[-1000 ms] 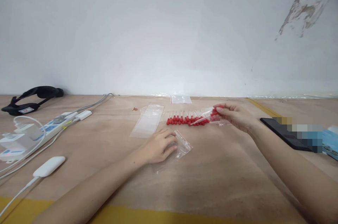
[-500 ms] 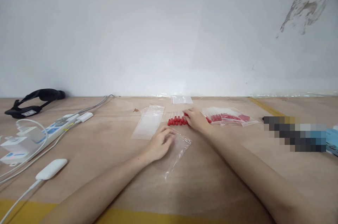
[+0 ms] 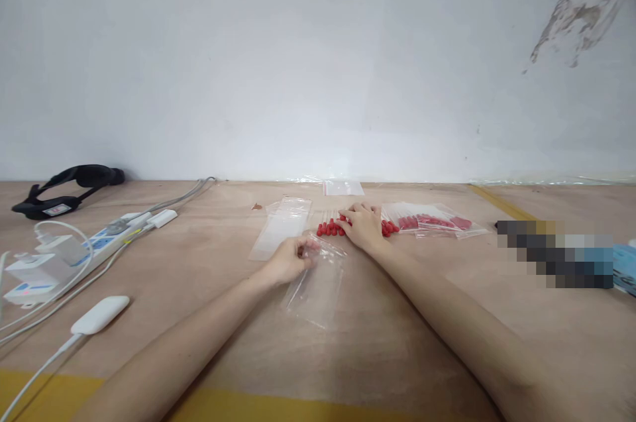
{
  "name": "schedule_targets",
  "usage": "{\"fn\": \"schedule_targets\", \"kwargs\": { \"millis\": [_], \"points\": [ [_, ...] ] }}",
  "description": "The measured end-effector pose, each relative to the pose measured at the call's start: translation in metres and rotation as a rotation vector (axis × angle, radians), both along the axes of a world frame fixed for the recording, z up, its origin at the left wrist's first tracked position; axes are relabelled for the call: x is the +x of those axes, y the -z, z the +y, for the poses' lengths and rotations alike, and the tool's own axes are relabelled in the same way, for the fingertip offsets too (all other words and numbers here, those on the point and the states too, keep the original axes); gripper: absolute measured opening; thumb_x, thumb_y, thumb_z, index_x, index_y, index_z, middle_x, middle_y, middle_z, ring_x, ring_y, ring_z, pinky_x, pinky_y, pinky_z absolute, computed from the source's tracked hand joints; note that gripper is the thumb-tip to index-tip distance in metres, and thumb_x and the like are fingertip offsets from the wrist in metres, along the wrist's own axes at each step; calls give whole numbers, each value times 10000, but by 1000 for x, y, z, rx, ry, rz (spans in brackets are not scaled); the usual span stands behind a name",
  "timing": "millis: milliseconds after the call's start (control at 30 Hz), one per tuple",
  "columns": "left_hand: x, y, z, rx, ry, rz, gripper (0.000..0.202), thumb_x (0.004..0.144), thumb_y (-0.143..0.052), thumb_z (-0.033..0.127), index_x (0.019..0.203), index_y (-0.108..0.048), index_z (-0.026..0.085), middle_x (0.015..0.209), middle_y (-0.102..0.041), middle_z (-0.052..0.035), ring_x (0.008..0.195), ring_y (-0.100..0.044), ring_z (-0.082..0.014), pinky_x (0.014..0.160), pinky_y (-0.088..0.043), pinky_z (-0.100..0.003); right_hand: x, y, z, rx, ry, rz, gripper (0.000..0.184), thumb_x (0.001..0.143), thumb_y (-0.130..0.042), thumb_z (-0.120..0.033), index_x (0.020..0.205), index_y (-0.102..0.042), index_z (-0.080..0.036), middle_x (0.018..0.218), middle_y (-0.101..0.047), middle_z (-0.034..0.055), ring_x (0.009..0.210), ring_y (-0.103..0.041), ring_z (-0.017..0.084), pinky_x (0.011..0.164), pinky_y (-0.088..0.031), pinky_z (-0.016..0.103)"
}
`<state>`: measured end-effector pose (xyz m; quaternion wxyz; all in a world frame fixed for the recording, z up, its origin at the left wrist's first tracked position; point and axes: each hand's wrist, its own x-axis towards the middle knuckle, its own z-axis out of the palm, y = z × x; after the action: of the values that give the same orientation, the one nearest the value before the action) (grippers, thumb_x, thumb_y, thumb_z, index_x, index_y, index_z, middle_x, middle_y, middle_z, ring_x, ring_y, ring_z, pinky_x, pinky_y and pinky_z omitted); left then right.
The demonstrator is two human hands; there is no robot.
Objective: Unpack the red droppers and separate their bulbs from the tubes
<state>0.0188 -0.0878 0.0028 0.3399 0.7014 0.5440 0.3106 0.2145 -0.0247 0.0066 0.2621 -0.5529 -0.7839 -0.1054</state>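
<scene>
My left hand (image 3: 291, 260) pinches the top edge of a clear zip bag (image 3: 318, 289), which hangs flat and slanted over the table towards me. Just beyond it lies a row of droppers (image 3: 330, 230) with red bulbs nearest me and thin clear stems pointing to the wall. My right hand (image 3: 366, 226) reaches over the middle of this row, its fingers curled round a red bulb at their tips; the palm hides part of the row. More red bulbs show to the right of that hand. Left of the row is a stack of flat clear bags (image 3: 281, 230).
Filled bags with red contents (image 3: 437, 220) overlap on the right. A small white bag (image 3: 342, 188) lies by the wall. On the left are a power strip (image 3: 99, 243) with chargers and cables, a white cabled device (image 3: 101, 315) and a black headband (image 3: 69, 190). A blurred dark object lies far right.
My left hand has moved slightly left and the bag has turned, now hanging straighter towards me. My right hand has shifted a little along the droppers, covering different ones.
</scene>
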Motion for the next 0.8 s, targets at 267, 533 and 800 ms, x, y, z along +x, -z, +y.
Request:
{"fn": "schedule_targets", "kwargs": {
  "millis": [267, 533, 800],
  "points": [
    [-73, -15, 49, 299, -272, 197, 419, 704, -532, 213, 1120, -537, 170, 978, -599, -56, 789, -566, -163, 734, -457, -301, 23, -6, -6, -6, 28, 60, 374, 784, -429, -514, 942, -629, -240, 1024, -553, 81, 983, -431, 243, 838, -222, 435],
    [-75, -11, 41, 499, -341, 739, 311, 815, -435, 369, 1056, -597, 259, 1320, -383, -80, 1222, -310, -293, 956, -266, -492, 138, -7, -9, -124, 274, -112, 528, 630, -519, -227, 1157, -503, -204, 1205, -466, 118, 1089, -414, 293, 875, -271, 493],
    [-55, 7, 35, 150, -24, 745, 639, 805, -228, 632, 1334, -282, 278, 1432, -171, -79, 1310, -136, -289, 1011, -120, -519, 180, -3, -13, -266, 274, -296, 270, 767, -404, -183, 878, -648, -154, 881, -639, 133, 815, -583, 228, 682, -390, 308]
  ]
}}
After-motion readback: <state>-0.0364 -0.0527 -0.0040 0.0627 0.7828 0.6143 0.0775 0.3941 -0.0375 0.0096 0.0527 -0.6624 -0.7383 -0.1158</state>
